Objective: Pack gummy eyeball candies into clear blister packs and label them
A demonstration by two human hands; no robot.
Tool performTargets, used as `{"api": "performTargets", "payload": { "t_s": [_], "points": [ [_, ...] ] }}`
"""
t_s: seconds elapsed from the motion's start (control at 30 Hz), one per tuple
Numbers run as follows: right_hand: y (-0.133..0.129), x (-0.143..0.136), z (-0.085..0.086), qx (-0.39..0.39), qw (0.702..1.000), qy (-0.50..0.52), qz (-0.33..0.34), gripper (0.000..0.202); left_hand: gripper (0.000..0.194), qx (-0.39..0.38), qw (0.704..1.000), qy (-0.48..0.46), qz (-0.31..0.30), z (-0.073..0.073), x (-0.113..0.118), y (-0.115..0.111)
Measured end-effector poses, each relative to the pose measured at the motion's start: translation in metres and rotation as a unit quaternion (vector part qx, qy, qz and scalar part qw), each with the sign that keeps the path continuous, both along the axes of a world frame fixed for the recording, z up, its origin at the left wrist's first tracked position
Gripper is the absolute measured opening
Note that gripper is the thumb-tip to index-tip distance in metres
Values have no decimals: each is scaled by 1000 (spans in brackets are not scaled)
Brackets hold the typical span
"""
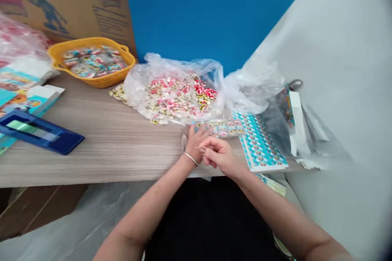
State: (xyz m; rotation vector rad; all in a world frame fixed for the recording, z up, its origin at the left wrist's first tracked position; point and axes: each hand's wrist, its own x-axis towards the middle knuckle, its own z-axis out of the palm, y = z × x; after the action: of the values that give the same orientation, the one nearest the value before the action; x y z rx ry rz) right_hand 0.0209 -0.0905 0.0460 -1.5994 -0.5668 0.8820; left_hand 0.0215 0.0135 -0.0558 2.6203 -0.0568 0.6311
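Close to the table's front edge, my left hand (196, 144), with a bracelet at the wrist, lies with its fingers stretched forward. Its fingertips reach the near side of a clear packet (223, 128) of small printed pieces. My right hand (221, 155) is over the left wrist, its thumb and forefinger pinched together and the other fingers curled. Whatever might be in that pinch is hidden. Just beyond the packet spreads an open clear plastic bag (180, 96) full of small red, white and yellow pieces.
A yellow basket (104, 81) of wrapped pieces stands at the back left. A blue tool (61, 142) lies on printed boxes (45, 94) at left. Blue-and-white sticker sheets (263, 142) and clear bags (318, 134) are at right, by the white wall.
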Motion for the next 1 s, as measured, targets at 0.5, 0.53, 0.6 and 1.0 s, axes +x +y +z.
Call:
{"api": "performTargets", "payload": {
  "t_s": [0.5,0.53,0.6,1.0],
  "points": [
    [-46,44,-74,65,955,198,-210,41,12,-33,998,-32,31,-5,-3,6],
    [-46,44,-75,64,955,203,-208,41,12,-31,999,-32,31,-4,-4,6],
    [-46,44,-77,61,955,208,-204,41,15,-28,999,-27,30,-2,-5,5],
    [-39,44,-82,55,952,216,-209,43,7,-57,997,-28,52,6,-2,2]
  ]
}}
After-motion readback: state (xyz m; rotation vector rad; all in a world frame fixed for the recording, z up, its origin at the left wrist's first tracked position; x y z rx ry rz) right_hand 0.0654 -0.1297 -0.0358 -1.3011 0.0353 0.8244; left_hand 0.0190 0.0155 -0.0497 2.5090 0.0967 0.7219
